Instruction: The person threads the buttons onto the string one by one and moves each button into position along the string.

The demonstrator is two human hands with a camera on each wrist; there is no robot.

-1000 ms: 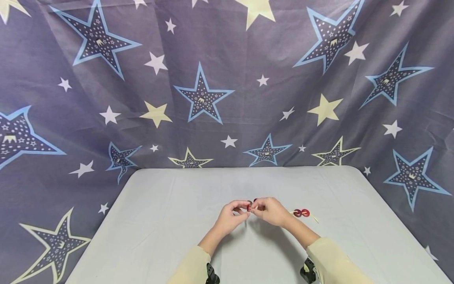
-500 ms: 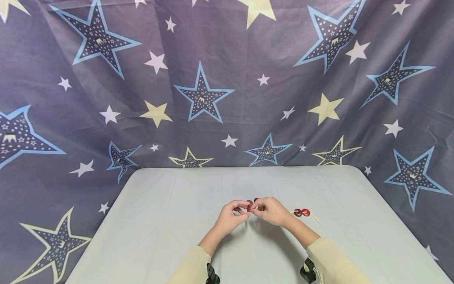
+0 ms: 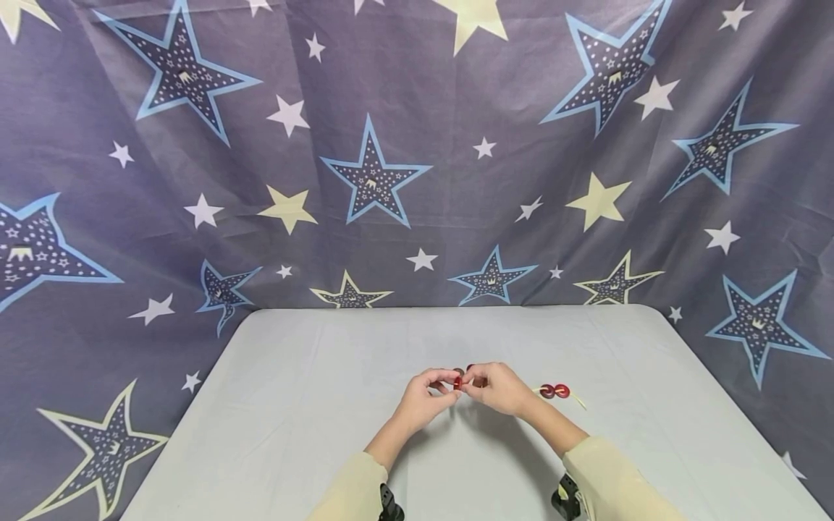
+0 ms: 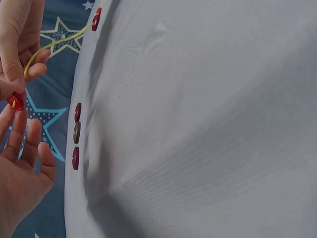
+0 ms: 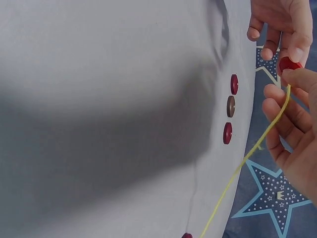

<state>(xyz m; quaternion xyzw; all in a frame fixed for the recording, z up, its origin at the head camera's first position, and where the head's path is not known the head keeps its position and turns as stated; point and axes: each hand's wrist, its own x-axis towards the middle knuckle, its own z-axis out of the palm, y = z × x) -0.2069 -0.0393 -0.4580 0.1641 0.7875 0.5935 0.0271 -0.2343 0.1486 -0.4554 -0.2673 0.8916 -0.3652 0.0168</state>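
Observation:
Between the fingertips of my left hand (image 3: 420, 400) I pinch a red button (image 4: 16, 102). A bit of yellow string shows at the button's face in the left wrist view. My right hand (image 3: 498, 389) pinches the yellow string (image 5: 257, 143) close against that button, thumb nearly touching it. From there the string runs down to two threaded buttons, a dark red one (image 3: 546, 391) and a bright red one (image 3: 562, 391), lying on the table to the right. How far the string passes through the held button is hidden by my fingers.
Beyond my hands, a dark red button (image 5: 234, 84), a brown button (image 5: 231, 106) and another dark red button (image 5: 228, 133) lie in a row on the white-covered table (image 3: 313, 405). A star-patterned curtain (image 3: 417, 181) hangs behind and around the table.
The red button between my fingers has turned slightly, showing more of its face. Both hands stay almost in place, and the threaded buttons on the table have not moved.

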